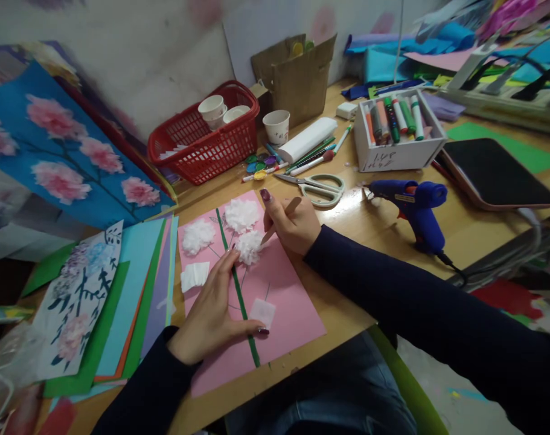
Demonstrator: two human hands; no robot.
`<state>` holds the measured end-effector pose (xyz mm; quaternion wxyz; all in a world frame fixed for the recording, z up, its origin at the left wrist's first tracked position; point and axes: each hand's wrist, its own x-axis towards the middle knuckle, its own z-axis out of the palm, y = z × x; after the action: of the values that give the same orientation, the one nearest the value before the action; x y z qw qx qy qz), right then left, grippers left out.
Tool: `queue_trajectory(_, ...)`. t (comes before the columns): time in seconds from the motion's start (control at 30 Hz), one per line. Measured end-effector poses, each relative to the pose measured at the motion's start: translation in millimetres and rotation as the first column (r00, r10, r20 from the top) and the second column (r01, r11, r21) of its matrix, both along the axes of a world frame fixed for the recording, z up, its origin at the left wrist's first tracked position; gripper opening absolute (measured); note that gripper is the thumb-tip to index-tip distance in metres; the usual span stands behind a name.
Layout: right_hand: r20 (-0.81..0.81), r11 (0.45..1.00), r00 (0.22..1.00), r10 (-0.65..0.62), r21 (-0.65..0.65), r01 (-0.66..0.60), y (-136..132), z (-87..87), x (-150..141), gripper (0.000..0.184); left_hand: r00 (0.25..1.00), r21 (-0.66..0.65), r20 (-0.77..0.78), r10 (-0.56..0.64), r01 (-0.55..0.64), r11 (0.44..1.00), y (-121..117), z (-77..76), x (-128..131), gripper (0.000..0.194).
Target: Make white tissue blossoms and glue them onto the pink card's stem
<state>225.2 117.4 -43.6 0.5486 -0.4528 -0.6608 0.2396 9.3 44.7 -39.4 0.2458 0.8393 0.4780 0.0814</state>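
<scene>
A pink paper sheet (295,308) with a green stem line (241,293) lies on the table. My left hand (211,308) rests on it with fingers spread, the fingertips beside a white tissue-paper flower (249,246) and the thumb at a small pale paper square (262,313). My right hand (299,228) is closed around a flat wooden craft stick (293,206). The stick's lower end meets the right edge of that flower. Two more tissue flowers, one at the top (241,214) and one at the left (198,236), sit above a folded white tissue piece (195,277).
Scissors (322,190) and a blue glue gun (415,208) lie right of the sheet. Behind stand a red basket (211,154), a paper cup (276,127) and a marker box (396,154). Coloured papers (134,248) and a blue flower picture (12,103) are leftward; a tablet (496,172) lies rightward.
</scene>
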Motion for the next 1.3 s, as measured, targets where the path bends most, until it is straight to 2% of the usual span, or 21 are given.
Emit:
queue_trajectory(0.23, -0.140, 0.999, 0.990, -0.032, 0.017, 0.035, 3.1, -0.4, 3.5, 0.061, 1.000, 0.045, 0.006, -0.012, 0.012, 0.999, 0.0, -3.5, -1.8, 0.117)
queue_trajectory(0.3, -0.139, 0.998, 0.990, 0.009, 0.060, -0.001, 3.6, -1.6, 7.3, 0.055, 1.000, 0.060, 0.017, -0.021, 0.020, 0.998, -0.1, -5.7, -3.0, 0.117)
queue_trajectory(0.4, -0.057, 0.982, 0.986, 0.156, 0.118, -0.148, -0.3, -4.8, 14.6, 0.044, 0.997, 0.085, 0.071, -0.036, 0.030, 0.996, -1.3, -9.0, -4.1, 0.114)
queue_trajectory(0.43, -0.010, 0.971, 0.978, 0.211, 0.118, -0.208, -2.7, -6.3, 16.8, 0.043, 0.994, 0.093, 0.101, -0.029, 0.020, 0.995, -1.7, -9.7, -3.7, 0.107)
queue_trajectory(0.5, 0.106, 0.949, 0.952, 0.288, 0.103, -0.299, -8.0, -9.4, 20.2, 0.039, 0.983, 0.118, 0.181, 0.025, -0.047, 0.992, -1.2, -10.0, -1.2, 0.082)
queue_trajectory(0.57, 0.241, 0.938, 0.924, 0.297, 0.106, -0.329, -11.7, -12.5, 21.3, 0.032, 0.952, 0.180, 0.283, 0.114, -0.170, 0.969, 2.1, -8.8, 4.2, 0.053)
queue_trajectory(0.63, 0.342, 0.937, 0.902, 0.264, 0.130, -0.324, -12.8, -15.5, 20.3, 0.022, 0.914, 0.272, 0.370, 0.164, -0.276, 0.922, 8.8, -7.0, 11.6, 0.038)
queue_trajectory(0.7, 0.385, 0.933, 0.885, 0.263, 0.134, -0.335, -12.0, -18.3, 18.1, 0.015, 0.908, 0.328, 0.395, 0.142, -0.284, 0.901, 17.8, -5.9, 19.7, 0.042)
queue_trajectory(0.83, 0.370, 0.931, 0.871, 0.324, 0.040, -0.363, -10.0, -22.6, 15.6, 0.011, 0.931, 0.264, 0.348, 0.111, -0.211, 0.941, 34.5, -6.4, 32.6, 0.055)
queue_trajectory(1.0, 0.330, 0.938, 0.882, 0.337, -0.033, -0.346, -9.7, -24.8, 17.5, 0.015, 0.925, 0.242, 0.363, 0.115, -0.213, 0.947, 44.4, -6.9, 36.6, 0.050)
queue_trajectory(1.3, 0.355, 0.947, 0.883, 0.307, -0.025, -0.319, -8.4, -23.3, 15.2, 0.012, 0.850, 0.099, 0.494, 0.185, -0.266, 0.959, 49.2, -9.6, 32.1, 0.039)
